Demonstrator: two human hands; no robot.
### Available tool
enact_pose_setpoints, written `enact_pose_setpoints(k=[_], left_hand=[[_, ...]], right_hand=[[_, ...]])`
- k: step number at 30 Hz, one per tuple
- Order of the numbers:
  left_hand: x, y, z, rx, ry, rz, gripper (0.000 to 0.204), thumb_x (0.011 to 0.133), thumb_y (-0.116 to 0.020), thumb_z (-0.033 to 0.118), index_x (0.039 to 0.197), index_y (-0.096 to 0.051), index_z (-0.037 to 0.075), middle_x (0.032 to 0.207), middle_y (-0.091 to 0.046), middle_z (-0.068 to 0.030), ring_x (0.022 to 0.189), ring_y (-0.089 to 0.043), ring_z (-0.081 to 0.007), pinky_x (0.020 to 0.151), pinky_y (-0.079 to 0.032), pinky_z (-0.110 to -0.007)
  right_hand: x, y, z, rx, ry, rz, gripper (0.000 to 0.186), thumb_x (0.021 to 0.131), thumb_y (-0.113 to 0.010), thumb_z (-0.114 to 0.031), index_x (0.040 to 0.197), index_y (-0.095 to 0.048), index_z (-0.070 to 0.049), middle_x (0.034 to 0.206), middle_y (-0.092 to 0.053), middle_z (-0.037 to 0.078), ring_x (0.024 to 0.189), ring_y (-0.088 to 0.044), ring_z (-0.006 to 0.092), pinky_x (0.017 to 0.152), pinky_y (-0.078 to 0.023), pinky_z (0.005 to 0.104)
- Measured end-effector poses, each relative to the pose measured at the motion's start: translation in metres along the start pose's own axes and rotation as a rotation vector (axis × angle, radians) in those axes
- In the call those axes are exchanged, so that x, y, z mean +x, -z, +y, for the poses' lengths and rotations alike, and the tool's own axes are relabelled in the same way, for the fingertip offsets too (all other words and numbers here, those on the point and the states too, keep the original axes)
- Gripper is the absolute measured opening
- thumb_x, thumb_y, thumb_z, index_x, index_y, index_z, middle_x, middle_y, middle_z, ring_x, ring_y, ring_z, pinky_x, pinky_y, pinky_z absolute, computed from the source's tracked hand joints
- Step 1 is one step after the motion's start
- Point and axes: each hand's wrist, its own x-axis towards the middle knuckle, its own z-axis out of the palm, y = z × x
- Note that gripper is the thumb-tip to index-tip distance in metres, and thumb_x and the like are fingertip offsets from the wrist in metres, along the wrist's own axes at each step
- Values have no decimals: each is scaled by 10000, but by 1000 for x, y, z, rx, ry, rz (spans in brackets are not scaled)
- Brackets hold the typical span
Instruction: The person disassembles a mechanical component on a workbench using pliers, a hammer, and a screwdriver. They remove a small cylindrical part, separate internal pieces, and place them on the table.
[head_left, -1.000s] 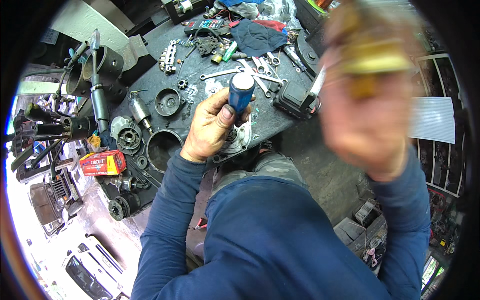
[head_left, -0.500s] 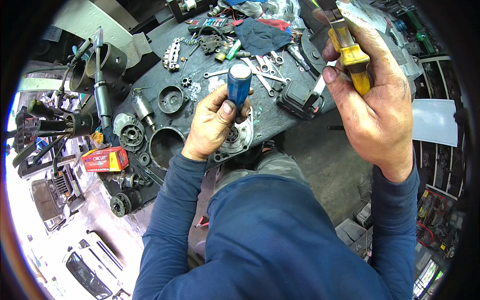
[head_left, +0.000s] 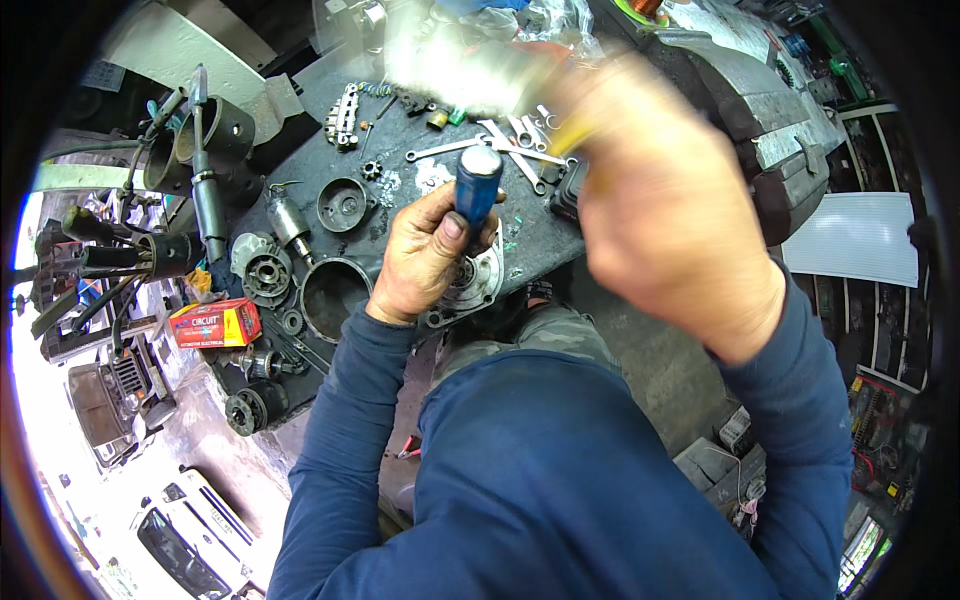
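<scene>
My left hand (head_left: 418, 262) is wrapped round the blue handle of a screwdriver (head_left: 478, 188), which stands roughly upright with its pale butt end facing up. Its tip is hidden below my fingers. Directly under it, a round metal housing (head_left: 484, 284) lies at the bench's near edge. My right hand (head_left: 672, 215) is smeared by motion, raised to the right of the screwdriver. A yellow streak at its fingers is the handle of the pliers (head_left: 574, 134); a bright blur stretches left from there above the bench.
Several wrenches (head_left: 520, 150) lie beyond the screwdriver. To the left are a metal ring (head_left: 335, 295), a round cap (head_left: 343, 204), a cylindrical motor part (head_left: 288, 215) and a red-yellow box (head_left: 215, 324). A bench vise (head_left: 740, 90) stands at the right.
My right hand has swung left and inward with the pliers, toward the screwdriver, and now blurs. The left hand and screwdriver have stayed nearly in place.
</scene>
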Motion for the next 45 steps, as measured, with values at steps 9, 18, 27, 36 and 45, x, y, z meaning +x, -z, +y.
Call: enact_pose_setpoints(k=[9, 18, 27, 36, 45], left_hand=[[-1, 4, 38, -322, -254, 159, 544, 1095, -637, 429, 1410, -583, -11, 982, -628, -72, 808, -536, -126, 725, -439, -295], [-70, -3, 68, 678, 233, 459, 336, 887, -836, 77, 1192, -707, 21, 915, -614, 27, 806, -551, -76, 735, -472, -254], [-75, -18, -24, 620, 289, 557, 391, 833, -811, -5, 1205, -702, -57, 931, -649, -41, 799, -582, -102, 689, -521, -304], [-70, -22, -38, 585, 291, 666, 379, 815, -920, 15, 1105, -676, -9, 973, -707, -7, 893, -620, -71, 784, -542, -271], [-72, -20, -29, 563, 345, 636, 383, 806, -930, 22, 1069, -652, -2, 1004, -698, -29, 891, -620, -80, 793, -548, -272]], right_hand=[[-35, 6, 6, 605, -438, 77, 569, 992, -693, -11, 1533, -515, 6, 1103, -621, 32, 971, -577, 101, 877, -513, 277], [-134, -50, 11, 668, -860, -370, 573, 938, -732, -42, 1473, -540, 20, 1274, -704, 257, 1211, -705, 382, 1049, -532, 421], [-128, -71, 18, 533, -678, -476, 556, 908, -748, -44, 1429, -561, 9, 1301, -680, 251, 1209, -681, 451, 1035, -555, 464], [-121, -82, 23, 534, -563, -455, 580, 908, -739, -34, 1453, -556, 40, 1308, -677, 276, 1246, -659, 463, 1067, -524, 451], [-116, -80, 20, 519, -574, -491, 575, 918, -741, -58, 1452, -553, 40, 1359, -665, 273, 1271, -653, 462, 1073, -536, 474]])
